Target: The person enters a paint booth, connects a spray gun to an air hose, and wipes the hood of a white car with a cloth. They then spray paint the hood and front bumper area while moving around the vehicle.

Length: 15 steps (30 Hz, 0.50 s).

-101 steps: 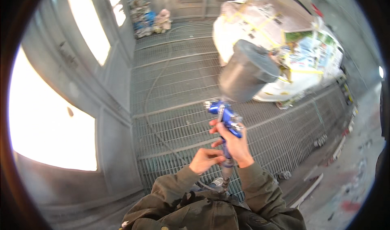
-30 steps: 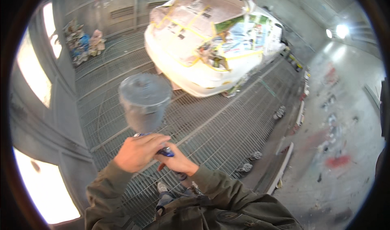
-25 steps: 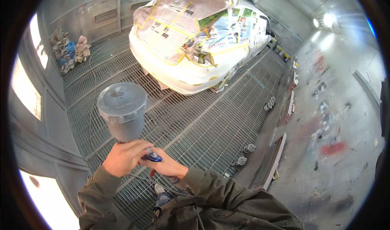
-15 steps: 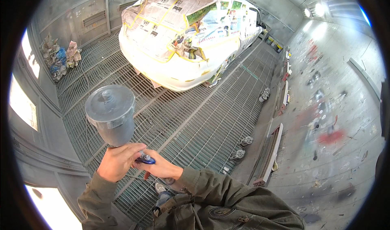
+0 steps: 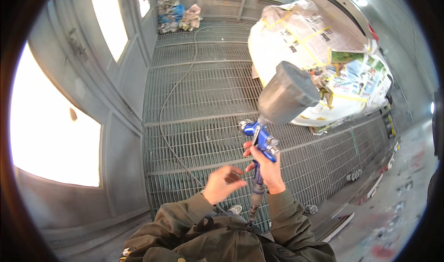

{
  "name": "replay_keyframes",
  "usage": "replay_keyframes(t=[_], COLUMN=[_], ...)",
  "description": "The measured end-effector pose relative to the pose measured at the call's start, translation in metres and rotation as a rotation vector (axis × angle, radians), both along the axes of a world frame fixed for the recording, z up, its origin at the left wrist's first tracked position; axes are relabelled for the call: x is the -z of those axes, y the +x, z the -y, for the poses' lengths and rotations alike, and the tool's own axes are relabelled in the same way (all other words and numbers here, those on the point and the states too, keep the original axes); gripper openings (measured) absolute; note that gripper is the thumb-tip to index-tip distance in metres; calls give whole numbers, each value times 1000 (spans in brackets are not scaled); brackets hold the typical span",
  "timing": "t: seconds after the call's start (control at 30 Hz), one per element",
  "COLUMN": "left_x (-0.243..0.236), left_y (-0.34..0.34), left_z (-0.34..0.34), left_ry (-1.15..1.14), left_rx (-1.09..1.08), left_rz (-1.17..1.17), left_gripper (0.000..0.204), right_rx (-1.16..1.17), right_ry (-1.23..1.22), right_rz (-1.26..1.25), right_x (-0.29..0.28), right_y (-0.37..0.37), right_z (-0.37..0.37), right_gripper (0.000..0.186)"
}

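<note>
A: Where is the spray gun in relation to the car?

B: The blue spray gun is raised on the near side of the car, above the floor grating. Its grey cup leans to the right and overlaps the near end of the car in the view.

A: And the right hand?

B: The right hand, also on the near side of the car, is clamped around the grip of the spray gun, with fingers curled past its left edge.

A: What is the state of the left hand?

B: Its thumb and bent fingers stand apart. It is farther left of the car than the right hand, just beside the lower grip.

A: How does the car itself appear?

B: Printed paper sheets cover much of its near end, edged with yellow tape.

A: What occupies the area to the left of the car?

B: A thin hose curves along the grating; a crumpled heap rests near the far wall; bright panels are set in the side wall.
</note>
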<state>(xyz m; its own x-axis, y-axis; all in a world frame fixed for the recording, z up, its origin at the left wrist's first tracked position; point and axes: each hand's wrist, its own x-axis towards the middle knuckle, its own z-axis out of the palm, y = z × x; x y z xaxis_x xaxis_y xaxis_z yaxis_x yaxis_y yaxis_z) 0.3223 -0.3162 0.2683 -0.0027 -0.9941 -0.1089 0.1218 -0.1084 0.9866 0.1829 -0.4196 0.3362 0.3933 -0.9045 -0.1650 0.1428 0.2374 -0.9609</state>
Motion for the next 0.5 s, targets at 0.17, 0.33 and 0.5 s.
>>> replay_keyframes(t=[0.17, 0.33, 0.5], left_x=[33, 33, 44], left_y=[-30, -26, -27], left_z=[-4, 9, 13], left_ry=[154, 98, 56], left_rx=[146, 155, 168], left_rz=[-513, -581, -573], left_gripper=[30, 26, 18], right_rx=[-45, -105, -104], right_ry=[-16, -30, -66], right_rz=[-45, -105, -121], right_x=[-13, -16, -30], right_y=[13, 18, 28], right_z=[8, 9, -5], right_gripper=[25, 23, 22])
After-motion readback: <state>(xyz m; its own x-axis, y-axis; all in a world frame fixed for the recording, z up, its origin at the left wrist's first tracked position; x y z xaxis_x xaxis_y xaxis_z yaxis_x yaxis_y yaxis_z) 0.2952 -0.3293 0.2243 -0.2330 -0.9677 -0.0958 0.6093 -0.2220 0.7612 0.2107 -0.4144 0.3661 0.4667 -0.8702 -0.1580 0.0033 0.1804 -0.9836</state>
